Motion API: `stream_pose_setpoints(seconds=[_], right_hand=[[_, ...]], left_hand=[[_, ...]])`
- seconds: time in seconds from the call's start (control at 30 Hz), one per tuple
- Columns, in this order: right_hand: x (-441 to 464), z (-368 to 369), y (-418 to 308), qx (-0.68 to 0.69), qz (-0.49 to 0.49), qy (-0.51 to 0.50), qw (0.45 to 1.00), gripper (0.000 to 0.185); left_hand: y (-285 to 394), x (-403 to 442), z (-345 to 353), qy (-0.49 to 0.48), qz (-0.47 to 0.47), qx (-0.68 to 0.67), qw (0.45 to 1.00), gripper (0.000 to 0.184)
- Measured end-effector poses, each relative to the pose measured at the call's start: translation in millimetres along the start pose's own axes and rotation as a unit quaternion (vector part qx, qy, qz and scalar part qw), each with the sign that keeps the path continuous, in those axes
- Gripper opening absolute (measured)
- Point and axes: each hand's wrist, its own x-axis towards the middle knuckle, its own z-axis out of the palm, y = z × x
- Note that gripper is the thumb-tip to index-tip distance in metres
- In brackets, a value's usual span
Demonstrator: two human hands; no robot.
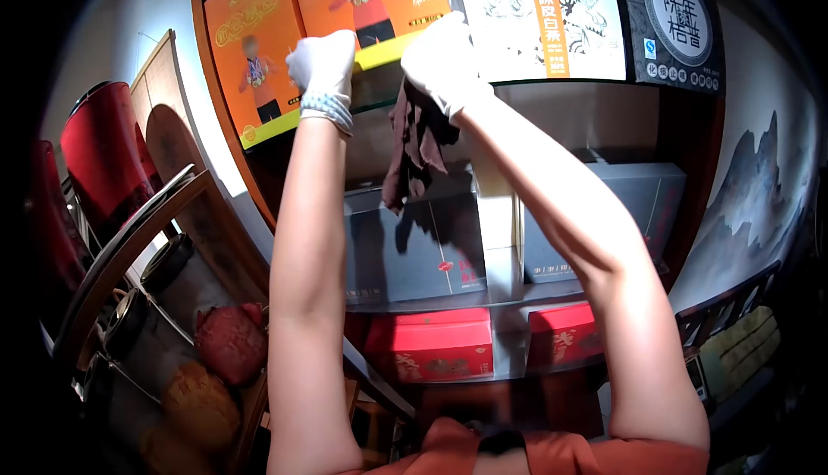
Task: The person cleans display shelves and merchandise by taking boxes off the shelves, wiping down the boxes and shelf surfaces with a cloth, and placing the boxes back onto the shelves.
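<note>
My left hand (pixel 326 69), in a white glove with a patterned cuff, is closed at the lower left side of an orange box (pixel 401 0) with a yellow bottom band. Its fingertips are hidden from me. At the same box's lower right corner is my right hand (pixel 442 65), also white-gloved. A dark brown cloth (pixel 418 147) hangs crumpled from under that closed hand. The box's lower edge slants and sits above the shelf edge. Another orange box (pixel 250 52) stands to the left, and a white patterned box (pixel 539 18) to the right.
A dark box (pixel 677 26) stands at the upper right. Below are grey boxes (pixel 414 251) and red boxes (pixel 431 346) on lower shelves. At left, a wooden rack (pixel 129 242) holds jars and a round red bundle (pixel 231 343), with a red container (pixel 112 156) behind.
</note>
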Motion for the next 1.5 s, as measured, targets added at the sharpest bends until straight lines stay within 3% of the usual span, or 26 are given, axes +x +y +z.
stream_pose_setpoints(seconds=[0.1, 0.17, 0.23, 0.3, 0.4, 0.43, 0.5, 0.6, 0.63, 0.67, 0.73, 0.77, 0.97, 1.07, 1.2, 1.33, 1.47, 1.5], right_hand=[[-9.4, -1.4, 2.7, -0.141, -0.093, -0.037, 0.985, 0.055], [-27.5, 29.2, 4.8, -0.250, -0.100, 0.212, 0.939, 0.040], [-37.1, 35.1, 10.3, -0.105, -0.043, 0.115, 0.987, 0.040], [-38.8, 31.8, 15.1, -0.104, -0.050, 0.102, 0.988, 0.035], [-44.9, 39.2, 14.6, -0.045, -0.034, 0.177, 0.983, 0.028], [-46.9, 29.8, 15.9, -0.016, -0.022, 0.149, 0.989, 0.027], [-51.8, 3.8, 21.5, 0.013, 0.021, 0.065, 0.998, 0.046], [-45.9, -23.3, 30.5, -0.070, -0.059, 0.002, 0.996, 0.026], [-44.8, -45.9, 19.6, -0.040, -0.035, -0.010, 0.999, 0.016], [-43.1, -45.4, 20.6, -0.047, -0.045, -0.016, 0.998, 0.016], [-39.3, -44.0, 24.6, -0.063, -0.065, -0.032, 0.995, 0.016], [-39.7, -47.7, 27.2, -0.078, -0.087, -0.049, 0.992, 0.017], [-35.2, -60.0, 27.3, -0.079, -0.069, -0.067, 0.992, 0.020], [-30.2, -40.5, 38.1, -0.133, -0.068, -0.023, 0.988, 0.023], [-30.5, -29.5, 52.7, -0.156, -0.109, -0.001, 0.982, 0.043], [-37.1, -39.9, 53.1, -0.098, -0.114, 0.032, 0.988, 0.042], [-50.5, -48.2, 50.5, -0.142, -0.151, 0.043, 0.977, 0.038], [-57.5, -47.7, 44.9, -0.144, -0.102, 0.005, 0.984, 0.035]], left_hand=[[-10.0, -0.4, -2.0, -0.034, -0.007, 0.011, 0.999, 0.058], [-22.6, -13.9, 2.3, -0.020, -0.009, 0.021, 1.000, 0.059], [-23.1, -26.4, -3.7, -0.024, 0.001, 0.022, 0.999, 0.060], [-22.4, -29.2, -8.8, -0.045, 0.008, 0.018, 0.999, 0.062], [-24.0, -34.2, -12.6, -0.028, 0.027, 0.041, 0.998, 0.065], [-21.0, -42.1, -14.4, -0.013, 0.039, 0.045, 0.998, 0.065], [-19.7, -49.8, -15.5, 0.001, 0.064, 0.063, 0.996, 0.068], [-43.4, -43.7, -4.9, 0.029, 0.132, 0.005, 0.991, 0.061], [-45.2, -47.9, -8.9, -0.019, 0.133, -0.051, 0.990, 0.065], [-49.9, -50.0, -7.6, -0.041, 0.134, -0.056, 0.989, 0.093], [-48.0, -58.4, -6.8, -0.100, 0.108, -0.015, 0.989, 0.121], [-46.4, -60.9, -5.1, -0.082, 0.115, 0.043, 0.989, 0.132], [-45.9, -60.7, 4.5, -0.016, 0.151, 0.101, 0.983, 0.133], [-39.7, -61.5, 9.4, 0.010, 0.157, 0.120, 0.980, 0.134], [-37.1, -66.5, 19.6, 0.040, 0.157, 0.120, 0.979, 0.134], [-46.0, -65.1, 9.4, -0.025, 0.163, 0.099, 0.981, 0.132], [-49.2, -63.2, 15.2, 0.002, 0.170, 0.100, 0.980, 0.130], [-51.3, -62.9, 16.7, 0.016, 0.178, 0.101, 0.979, 0.128]])
